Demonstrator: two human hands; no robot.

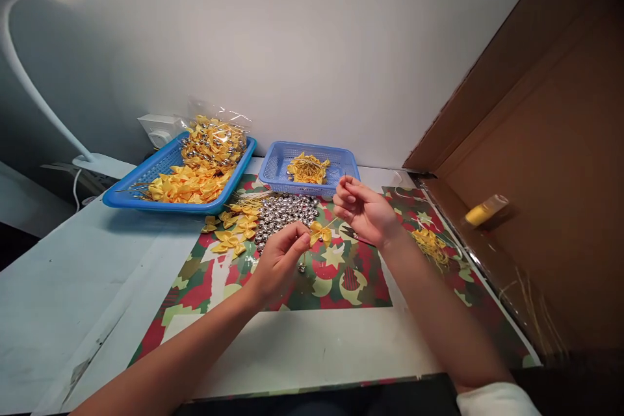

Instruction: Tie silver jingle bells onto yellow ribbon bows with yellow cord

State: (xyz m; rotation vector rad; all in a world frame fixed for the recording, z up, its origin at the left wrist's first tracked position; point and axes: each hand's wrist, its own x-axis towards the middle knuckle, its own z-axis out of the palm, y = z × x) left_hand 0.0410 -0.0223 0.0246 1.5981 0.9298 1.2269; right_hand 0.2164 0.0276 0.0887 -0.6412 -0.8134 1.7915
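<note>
Head view shows a small yellow ribbon bow held up just above the bright patterned mat, in the middle of the table. The left hand pinches the bow at its left side with thumb and fingertips pressed together. A little silver bell hangs just under that hand. The right hand is close on the other side of the bow, fingers curled in, and it pinches a thin yellow thread that runs down to the bow. Just behind the hands lies a heap of silver bells on the mat. Beside the heap, to the left, lie loose yellow bows. Farther back stands a small blue basket with yellow threads in it. To its left is a big blue tray full of yellow bows, with a clear bag of finished bows with bells on top. To the right of the right hand a bundle of yellow threads lies on the mat. A brown cardboard wall stands at the right, and a yellow spool rests against it. A white lamp arm bends up at the far left.
</note>
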